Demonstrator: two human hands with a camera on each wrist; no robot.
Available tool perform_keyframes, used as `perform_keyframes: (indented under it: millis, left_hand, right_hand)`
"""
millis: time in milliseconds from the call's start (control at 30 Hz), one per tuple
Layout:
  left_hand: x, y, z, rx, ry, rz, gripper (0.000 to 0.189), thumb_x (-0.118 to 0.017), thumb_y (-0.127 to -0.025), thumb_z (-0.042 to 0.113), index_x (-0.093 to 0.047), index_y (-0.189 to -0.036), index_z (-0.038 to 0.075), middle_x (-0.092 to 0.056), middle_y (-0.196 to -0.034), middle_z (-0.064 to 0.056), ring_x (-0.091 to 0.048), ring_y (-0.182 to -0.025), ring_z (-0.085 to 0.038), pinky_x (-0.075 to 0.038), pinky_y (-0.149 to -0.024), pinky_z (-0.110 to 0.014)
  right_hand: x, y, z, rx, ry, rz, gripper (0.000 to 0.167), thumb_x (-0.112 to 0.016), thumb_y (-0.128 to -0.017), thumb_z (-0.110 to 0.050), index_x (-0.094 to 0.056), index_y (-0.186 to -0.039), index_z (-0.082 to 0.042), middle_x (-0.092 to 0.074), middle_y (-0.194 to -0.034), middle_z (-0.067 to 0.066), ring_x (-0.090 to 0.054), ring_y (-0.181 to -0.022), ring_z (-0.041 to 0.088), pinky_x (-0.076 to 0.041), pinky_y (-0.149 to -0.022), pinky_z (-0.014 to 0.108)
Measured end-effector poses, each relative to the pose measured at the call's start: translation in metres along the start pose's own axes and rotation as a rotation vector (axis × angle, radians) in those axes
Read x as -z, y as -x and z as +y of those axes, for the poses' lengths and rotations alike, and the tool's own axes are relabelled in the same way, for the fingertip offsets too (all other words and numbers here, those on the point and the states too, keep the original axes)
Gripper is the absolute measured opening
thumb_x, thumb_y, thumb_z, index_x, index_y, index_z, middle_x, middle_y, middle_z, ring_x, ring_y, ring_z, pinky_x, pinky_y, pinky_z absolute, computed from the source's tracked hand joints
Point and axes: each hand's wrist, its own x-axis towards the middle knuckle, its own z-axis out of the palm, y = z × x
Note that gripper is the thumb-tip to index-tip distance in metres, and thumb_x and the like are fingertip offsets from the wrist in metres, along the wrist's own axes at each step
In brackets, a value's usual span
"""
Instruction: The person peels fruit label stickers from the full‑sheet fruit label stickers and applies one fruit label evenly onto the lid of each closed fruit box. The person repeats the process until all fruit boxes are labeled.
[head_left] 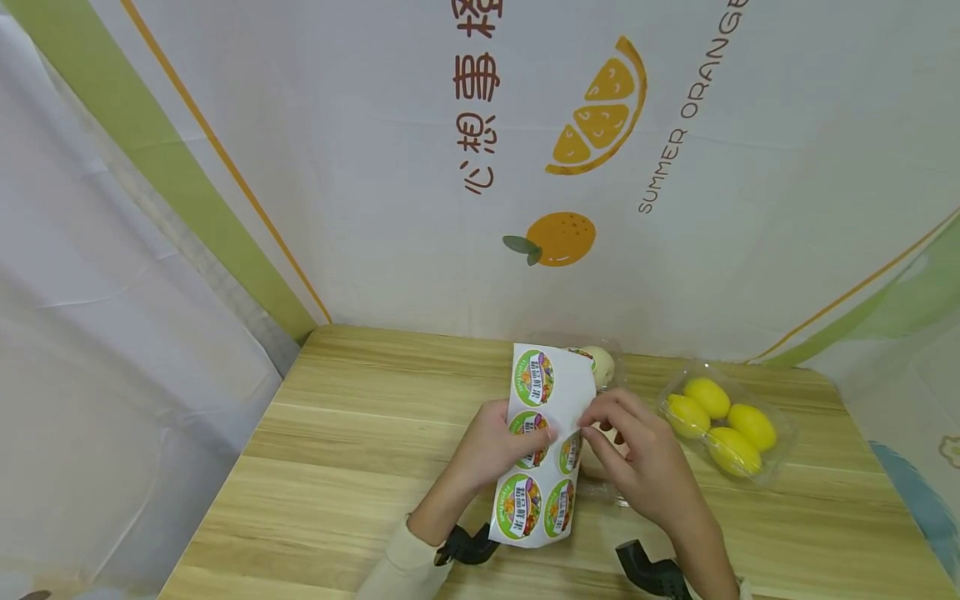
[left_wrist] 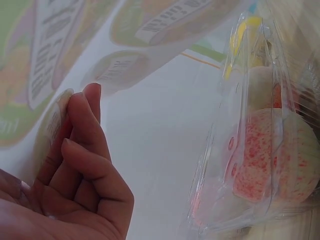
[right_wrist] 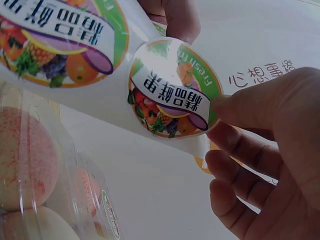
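My left hand (head_left: 491, 446) holds a white sheet of round fruit stickers (head_left: 517, 508) upright over the table, thumb on its printed face and fingers behind. From the right, my right hand (head_left: 641, 454) pinches the edge of one sticker (right_wrist: 172, 92) between thumb and forefinger. That sticker's edge stands away from the sheet in the right wrist view. Behind the sheet is a clear plastic box (left_wrist: 227, 150), partly hidden, holding red-speckled peaches (left_wrist: 255, 155). A round label (right_wrist: 110, 215) is on this box.
To the right, a clear plastic box (head_left: 783, 442) of several yellow lemons (head_left: 731, 450) stands on the wooden table (head_left: 337, 433). A printed cloth (head_left: 390, 167) hangs along the table's back edge. Black wrist mounts (head_left: 468, 546) sit on both forearms.
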Motion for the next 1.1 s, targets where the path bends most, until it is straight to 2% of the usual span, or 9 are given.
perform_keyframes:
  millis: [200, 433, 600, 867, 1100]
  left_hand:
    - [0.003, 0.0, 0.001, -0.005, -0.006, 0.01, 0.026, -0.078, -0.1, 0.01, -0.074, -0.119, -0.006, -0.081, -0.096, -0.014, -0.081, -0.081, -0.027, -0.067, -0.069, -0.037]
    - [0.006, 0.0, 0.002, 0.002, 0.01, 0.016, 0.028, -0.078, -0.1, 0.01, -0.073, -0.121, -0.007, -0.08, -0.097, -0.015, -0.081, -0.082, -0.028, -0.067, -0.069, -0.038]
    - [0.009, 0.001, 0.003, 0.006, 0.027, 0.03, 0.029, -0.078, -0.1, 0.01, -0.073, -0.121, -0.009, -0.08, -0.096, -0.016, -0.081, -0.081, -0.03, -0.067, -0.068, -0.039]
    - [0.013, -0.001, 0.003, 0.017, 0.03, 0.049, 0.028, -0.078, -0.1, 0.009, -0.072, -0.119, -0.01, -0.08, -0.094, -0.017, -0.081, -0.08, -0.031, -0.067, -0.068, -0.039]
    - [0.015, 0.001, 0.005, 0.027, 0.04, 0.065, 0.03, -0.078, -0.1, 0.01, -0.071, -0.119, -0.011, -0.08, -0.095, -0.018, -0.081, -0.08, -0.031, -0.067, -0.068, -0.039]
  right_hand:
    - [0.002, 0.0, -0.001, -0.014, -0.005, -0.008, 0.029, -0.081, -0.093, 0.007, -0.073, -0.106, -0.018, -0.069, -0.109, -0.01, -0.06, -0.088, 0.007, -0.053, -0.069, 0.025]
    - [0.002, 0.0, -0.001, 0.005, -0.018, 0.018, 0.032, -0.082, -0.091, 0.01, -0.074, -0.106, -0.017, -0.07, -0.105, -0.011, -0.062, -0.088, 0.009, -0.052, -0.073, 0.018]
    - [0.004, -0.001, -0.001, -0.012, -0.039, 0.013, 0.03, -0.08, -0.092, 0.01, -0.074, -0.105, -0.016, -0.071, -0.104, -0.012, -0.063, -0.09, 0.009, -0.052, -0.074, 0.019]
    - [0.006, -0.001, 0.0, 0.011, -0.065, 0.032, 0.031, -0.079, -0.09, 0.014, -0.074, -0.104, -0.013, -0.072, -0.103, -0.006, -0.064, -0.087, 0.011, -0.053, -0.076, 0.018]
    - [0.007, -0.001, -0.001, 0.021, -0.066, 0.049, 0.032, -0.079, -0.09, 0.015, -0.075, -0.104, -0.013, -0.072, -0.102, -0.007, -0.064, -0.087, 0.01, -0.053, -0.076, 0.017]
